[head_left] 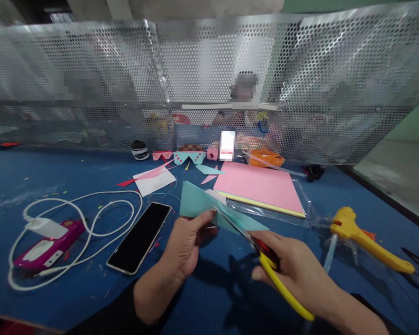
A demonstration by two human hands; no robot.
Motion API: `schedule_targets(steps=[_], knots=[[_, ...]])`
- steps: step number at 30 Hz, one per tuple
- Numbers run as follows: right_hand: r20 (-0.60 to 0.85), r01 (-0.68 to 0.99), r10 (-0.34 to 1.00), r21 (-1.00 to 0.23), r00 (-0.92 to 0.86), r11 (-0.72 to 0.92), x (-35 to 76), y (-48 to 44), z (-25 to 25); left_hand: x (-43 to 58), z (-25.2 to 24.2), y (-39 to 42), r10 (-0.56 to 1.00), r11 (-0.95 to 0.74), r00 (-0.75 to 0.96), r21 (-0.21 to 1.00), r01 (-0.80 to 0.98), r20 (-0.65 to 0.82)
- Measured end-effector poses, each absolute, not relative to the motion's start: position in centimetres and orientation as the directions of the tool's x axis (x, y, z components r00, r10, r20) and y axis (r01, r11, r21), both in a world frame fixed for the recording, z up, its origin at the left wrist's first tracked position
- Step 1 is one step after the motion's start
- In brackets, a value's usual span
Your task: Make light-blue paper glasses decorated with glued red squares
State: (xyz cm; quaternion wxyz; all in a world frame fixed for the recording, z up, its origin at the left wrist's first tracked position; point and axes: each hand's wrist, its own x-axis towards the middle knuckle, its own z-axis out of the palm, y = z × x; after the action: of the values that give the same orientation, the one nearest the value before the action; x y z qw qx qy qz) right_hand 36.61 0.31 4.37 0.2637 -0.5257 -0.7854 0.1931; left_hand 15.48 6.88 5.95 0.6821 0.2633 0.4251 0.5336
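A light blue sheet of paper (197, 201) is pinched in my left hand (185, 242), thumb on top, with the other fingers partly hidden beneath. My right hand (295, 267) is wrapped around scissors (274, 277) with yellow and red handles. Their blades lie across the paper, pointing up and left toward my left thumb, and a flap of the blue paper extends along their right side. Behind the paper is a stack of pink sheets (260, 184), partly on a clear plastic sleeve. Small light blue offcuts (209, 170) lie just beyond.
A black phone (139, 237), a white cable (91, 232) and a magenta power strip (50, 244) lie at left. To the right is a yellow glue gun (370, 242). Decorated paper cutouts (188, 157) stand before a perforated metal screen (209, 60), with a person behind it.
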Motion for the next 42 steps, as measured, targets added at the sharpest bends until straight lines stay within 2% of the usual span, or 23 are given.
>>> schedule_targets(steps=[12,25,31,38,42], knots=[[0.260,0.743,0.917,-0.537,-0.304,0.399,36.6,0.3,4.3,15.8,5.6,6.5,0.930,0.359,0.101,0.812,-0.460,-0.354],[0.205,0.703,0.933,-0.614,-0.297,0.359,36.4,0.0,4.7,15.7,5.3,6.6,0.935,0.350,0.114,0.823,-0.447,-0.336],[0.230,0.695,0.928,-0.616,-0.294,0.372,36.4,0.0,4.7,15.7,5.5,6.5,0.935,0.354,0.135,0.822,-0.445,-0.329],[0.253,0.697,0.929,-0.615,-0.271,0.370,36.7,0.3,4.7,14.9,6.6,7.1,0.964,0.263,0.119,0.818,-0.511,-0.236],[0.266,0.713,0.922,-0.585,-0.282,0.387,37.0,0.2,4.9,14.0,7.0,7.9,0.975,0.219,0.123,0.884,-0.414,-0.184]])
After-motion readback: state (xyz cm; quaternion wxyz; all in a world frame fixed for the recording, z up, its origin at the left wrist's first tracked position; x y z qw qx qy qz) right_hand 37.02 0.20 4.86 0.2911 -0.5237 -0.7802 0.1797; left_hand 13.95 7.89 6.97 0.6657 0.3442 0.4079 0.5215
